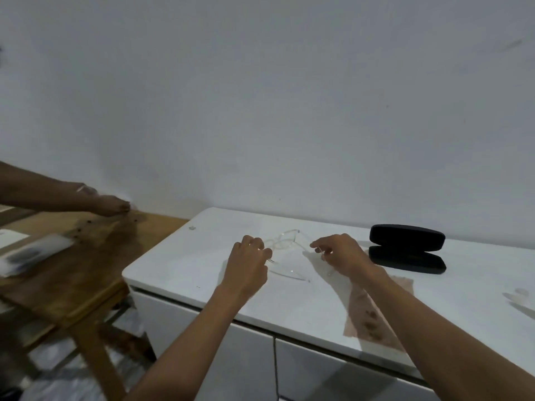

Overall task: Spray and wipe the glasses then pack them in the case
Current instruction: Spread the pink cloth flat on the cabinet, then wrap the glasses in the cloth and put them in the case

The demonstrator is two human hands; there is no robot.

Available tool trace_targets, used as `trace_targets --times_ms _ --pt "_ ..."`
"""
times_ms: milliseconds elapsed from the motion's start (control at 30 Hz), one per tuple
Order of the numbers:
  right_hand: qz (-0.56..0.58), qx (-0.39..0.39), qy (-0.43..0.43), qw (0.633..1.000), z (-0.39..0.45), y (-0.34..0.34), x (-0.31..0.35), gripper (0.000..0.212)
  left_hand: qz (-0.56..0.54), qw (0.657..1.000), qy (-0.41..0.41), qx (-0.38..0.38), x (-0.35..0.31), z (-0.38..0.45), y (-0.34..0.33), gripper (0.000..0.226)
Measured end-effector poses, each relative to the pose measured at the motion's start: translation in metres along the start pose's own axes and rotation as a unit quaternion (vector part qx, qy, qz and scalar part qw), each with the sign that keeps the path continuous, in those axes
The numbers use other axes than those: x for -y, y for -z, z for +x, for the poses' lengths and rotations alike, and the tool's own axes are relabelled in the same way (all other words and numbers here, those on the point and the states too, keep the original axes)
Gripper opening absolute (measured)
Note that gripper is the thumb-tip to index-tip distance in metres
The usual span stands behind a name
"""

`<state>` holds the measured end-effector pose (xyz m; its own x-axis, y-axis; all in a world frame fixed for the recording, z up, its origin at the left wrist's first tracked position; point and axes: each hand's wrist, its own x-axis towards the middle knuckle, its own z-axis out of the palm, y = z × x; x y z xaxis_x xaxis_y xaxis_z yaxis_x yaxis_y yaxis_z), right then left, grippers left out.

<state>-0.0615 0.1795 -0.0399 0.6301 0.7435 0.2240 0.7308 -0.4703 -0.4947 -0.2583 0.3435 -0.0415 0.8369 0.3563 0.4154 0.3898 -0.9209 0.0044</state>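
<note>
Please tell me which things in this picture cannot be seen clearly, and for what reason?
All in the head view:
- glasses: clear frame, faint against the white counter; left hand and right hand cover the temple ends.
- cloth: partly hidden under the right forearm.
- clear object: cut off by the right edge.
- case: open, inside too dark.
- Items on the wooden table: motion-blurred.

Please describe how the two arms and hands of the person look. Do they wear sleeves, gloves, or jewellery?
Both forearms are bare up to the frame edge: no sleeves and no gloves show. The left hand and the right hand show no ring, watch or bracelet, though the picture is somewhat blurred.
</note>
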Motion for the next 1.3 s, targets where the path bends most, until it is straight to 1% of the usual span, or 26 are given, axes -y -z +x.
trace_targets --times_ms 67,167,267,333,433,533,600,633,733,800,900,967,1100,1200,1300 --pt "0.025 -0.033 0.007 0.999 0.002 -0.005 0.001 0.036 -0.021 0.999 0.016 -0.019 0.005 -0.003 -0.003 0.025" --pt "0.053 -0.076 0.026 0.995 0.003 -0.005 0.005 0.032 -0.072 0.993 0.033 -0.085 0.008 -0.002 -0.001 0.019" --pt "0.109 -0.116 0.036 0.987 0.006 0.006 0.010 0.025 -0.143 0.977 0.051 -0.152 0.007 0.006 0.004 0.013" --pt "0.139 -0.145 0.040 0.979 0.006 0.019 0.010 0.015 -0.203 0.961 0.079 -0.170 0.002 0.014 0.009 0.012" --pt "0.150 -0.175 0.038 0.972 -0.001 0.042 0.005 0.009 -0.311 0.931 0.113 -0.153 -0.014 0.028 0.012 0.011" --pt "0.142 -0.191 0.021 0.971 -0.017 0.068 -0.009 0.009 -0.414 0.892 0.149 -0.104 -0.038 0.041 0.013 0.012" --pt "0.126 -0.204 0.007 0.971 -0.033 0.084 -0.023 0.009 -0.439 0.881 0.164 -0.071 -0.057 0.048 0.013 0.012" --pt "0.119 -0.210 -0.002 0.971 -0.042 0.091 -0.031 0.008 -0.434 0.884 0.162 -0.059 -0.067 0.051 0.012 0.011" --pt "0.102 -0.223 -0.033 0.969 -0.074 0.105 -0.053 0.009 -0.391 0.911 0.130 -0.028 -0.098 0.051 0.011 0.011" --pt "0.101 -0.227 -0.048 0.968 -0.095 0.111 -0.064 0.009 -0.382 0.917 0.110 -0.002 -0.115 0.047 0.012 0.012" --pt "0.099 -0.232 -0.057 0.966 -0.123 0.115 -0.073 0.010 -0.384 0.918 0.089 0.038 -0.132 0.039 0.012 0.010" --pt "0.097 -0.239 -0.060 0.964 -0.135 0.116 -0.076 0.011 -0.384 0.919 0.077 0.050 -0.138 0.033 0.012 0.011" --pt "0.095 -0.239 -0.062 0.964 -0.148 0.114 -0.077 0.014 -0.386 0.918 0.063 0.058 -0.143 0.021 0.011 0.011" --pt "0.099 -0.234 -0.065 0.965 -0.154 0.111 -0.077 0.017 -0.402 0.912 0.051 0.059 -0.143 0.014 0.009 0.007" --pt "0.108 -0.228 -0.065 0.965 -0.158 0.112 -0.077 0.028 -0.422 0.903 0.039 0.064 -0.140 0.011 0.007 0.007"
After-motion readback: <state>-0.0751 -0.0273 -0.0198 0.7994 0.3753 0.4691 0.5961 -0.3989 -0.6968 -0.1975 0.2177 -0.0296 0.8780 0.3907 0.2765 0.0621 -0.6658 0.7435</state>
